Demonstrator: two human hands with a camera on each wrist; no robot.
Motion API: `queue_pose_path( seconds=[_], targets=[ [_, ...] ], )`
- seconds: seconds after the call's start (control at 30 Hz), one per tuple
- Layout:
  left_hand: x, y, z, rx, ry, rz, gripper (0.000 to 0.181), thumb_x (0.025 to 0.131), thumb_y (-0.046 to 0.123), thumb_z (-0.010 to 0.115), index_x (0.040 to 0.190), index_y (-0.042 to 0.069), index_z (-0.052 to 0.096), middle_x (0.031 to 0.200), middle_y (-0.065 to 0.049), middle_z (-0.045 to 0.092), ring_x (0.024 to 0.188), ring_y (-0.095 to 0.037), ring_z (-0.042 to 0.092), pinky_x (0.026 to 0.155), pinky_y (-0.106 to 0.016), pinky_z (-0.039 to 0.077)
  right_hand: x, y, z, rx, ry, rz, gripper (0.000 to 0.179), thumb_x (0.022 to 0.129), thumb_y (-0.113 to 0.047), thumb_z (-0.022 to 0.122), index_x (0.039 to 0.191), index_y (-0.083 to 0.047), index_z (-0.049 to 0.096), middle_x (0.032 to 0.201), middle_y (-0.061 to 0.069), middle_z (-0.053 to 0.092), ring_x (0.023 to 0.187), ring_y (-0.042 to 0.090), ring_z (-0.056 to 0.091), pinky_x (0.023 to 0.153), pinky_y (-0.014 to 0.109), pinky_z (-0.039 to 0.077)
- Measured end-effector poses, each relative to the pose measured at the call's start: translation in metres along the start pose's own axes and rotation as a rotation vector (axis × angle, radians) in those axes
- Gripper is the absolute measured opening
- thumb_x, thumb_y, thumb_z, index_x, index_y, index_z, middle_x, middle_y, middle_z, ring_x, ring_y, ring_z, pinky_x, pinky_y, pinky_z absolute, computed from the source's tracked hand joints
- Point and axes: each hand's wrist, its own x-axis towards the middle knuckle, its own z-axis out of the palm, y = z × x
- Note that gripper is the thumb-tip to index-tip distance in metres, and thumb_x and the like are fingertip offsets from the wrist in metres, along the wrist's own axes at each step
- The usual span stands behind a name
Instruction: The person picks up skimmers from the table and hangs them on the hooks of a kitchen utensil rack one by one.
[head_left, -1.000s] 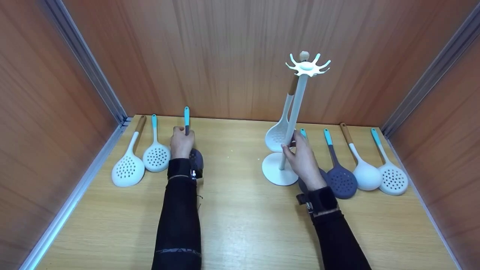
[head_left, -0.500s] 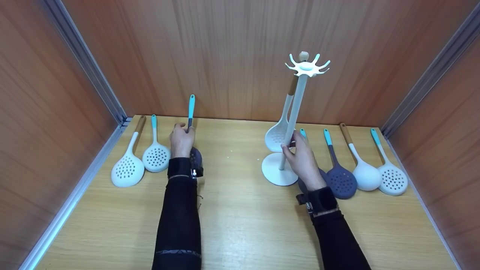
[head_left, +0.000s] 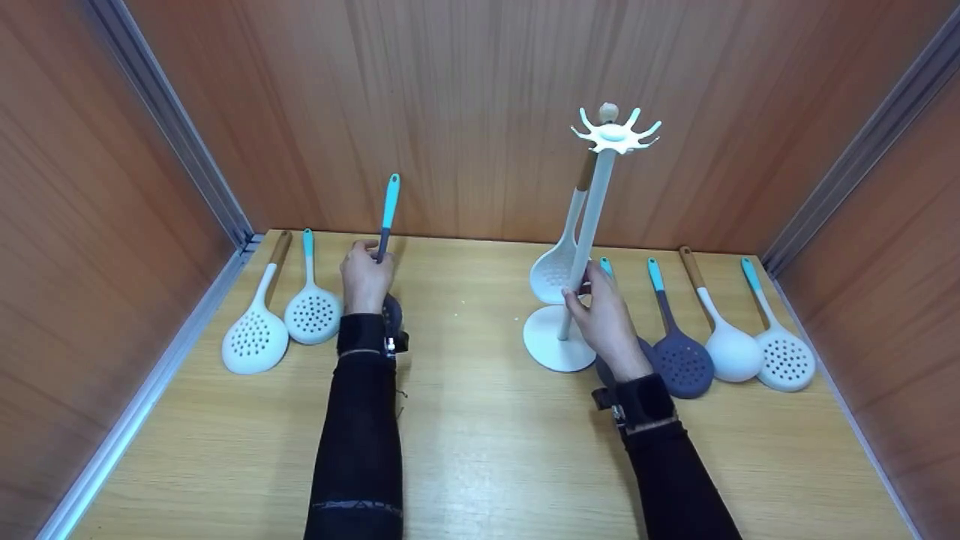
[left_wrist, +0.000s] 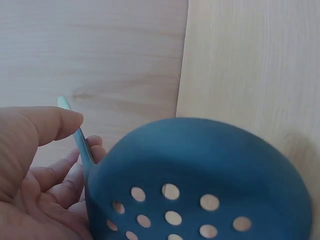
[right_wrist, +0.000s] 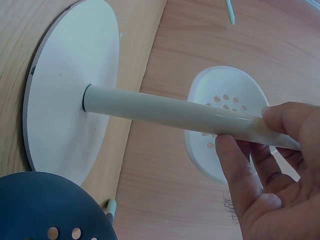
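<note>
My left hand pinches a dark slotted skimmer by its neck, thumb on one side and fingers on the other. Its turquoise handle points up and leans slightly right; the perforated head is mostly behind my wrist in the head view. My right hand grips the pole of a white utensil stand, low down above its round base. At the top is a ring of curved hooks. From it hangs a white skimmer with a brown handle, behind the pole.
Left of my left hand lie two white skimmers, one brown-handled and one turquoise-handled. On the right lie a dark skimmer, a white ladle and a white skimmer. Another dark utensil is partly behind my right wrist. Wooden panels enclose the table.
My left hand has raised the dark skimmer's handle, which now stands higher and tilts to the right. The right hand and the stand have stayed in place.
</note>
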Motion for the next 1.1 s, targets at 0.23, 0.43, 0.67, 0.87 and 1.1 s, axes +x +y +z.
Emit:
queue_pose_path(
  seconds=[0.23, 0.43, 0.67, 0.87, 1.1],
  targets=[
    [-0.002, 0.008, 0.0, -0.017, 0.06, 0.062, 0.047, 0.109, 0.011, 0.064, 0.154, -0.002, 0.07, 0.146, -0.024, 0.081, 0.141, -0.042, 0.074, 0.127, -0.052, 0.056, 0.0, 0.0, -0.001, 0.003, -0.009, 0.017, 0.049, 0.119, -0.009, 0.068, 0.164, 0.003, 0.053, 0.151, 0.029, 0.067, 0.138, 0.048, 0.073, 0.117, 0.066, 0.065],
    [-0.004, 0.017, 0.0, -0.041, 0.067, 0.082, 0.042, 0.111, 0.009, 0.065, 0.152, 0.0, 0.07, 0.143, -0.023, 0.08, 0.135, -0.041, 0.075, 0.123, -0.053, 0.058, 0.0, 0.0, -0.001, 0.007, -0.005, 0.007, 0.048, 0.117, -0.006, 0.07, 0.162, 0.004, 0.055, 0.149, 0.028, 0.068, 0.136, 0.048, 0.074, 0.113, 0.062, 0.068],
    [-0.008, 0.027, -0.001, -0.063, 0.069, 0.125, 0.034, 0.115, 0.008, 0.069, 0.148, 0.002, 0.071, 0.14, -0.023, 0.078, 0.131, -0.041, 0.073, 0.119, -0.054, 0.058, 0.0, 0.0, -0.001, 0.007, -0.009, 0.005, 0.048, 0.117, -0.006, 0.069, 0.162, 0.004, 0.055, 0.149, 0.029, 0.068, 0.136, 0.048, 0.074, 0.115, 0.064, 0.066],
    [-0.009, 0.031, -0.001, -0.035, 0.064, 0.165, 0.031, 0.118, 0.01, 0.067, 0.148, 0.002, 0.069, 0.143, -0.022, 0.073, 0.136, -0.04, 0.068, 0.121, -0.055, 0.055, 0.0, -0.002, -0.002, 0.001, -0.019, 0.029, 0.049, 0.118, -0.008, 0.068, 0.164, 0.003, 0.053, 0.151, 0.028, 0.067, 0.138, 0.048, 0.073, 0.118, 0.065, 0.065],
    [-0.013, 0.039, 0.0, 0.011, 0.062, 0.162, 0.032, 0.119, 0.013, 0.065, 0.15, 0.006, 0.068, 0.146, -0.019, 0.072, 0.135, -0.038, 0.068, 0.12, -0.056, 0.056, 0.0, -0.002, -0.001, 0.008, -0.023, 0.039, 0.05, 0.118, -0.008, 0.069, 0.165, 0.002, 0.053, 0.152, 0.028, 0.067, 0.139, 0.048, 0.073, 0.119, 0.065, 0.064]
  ],
)
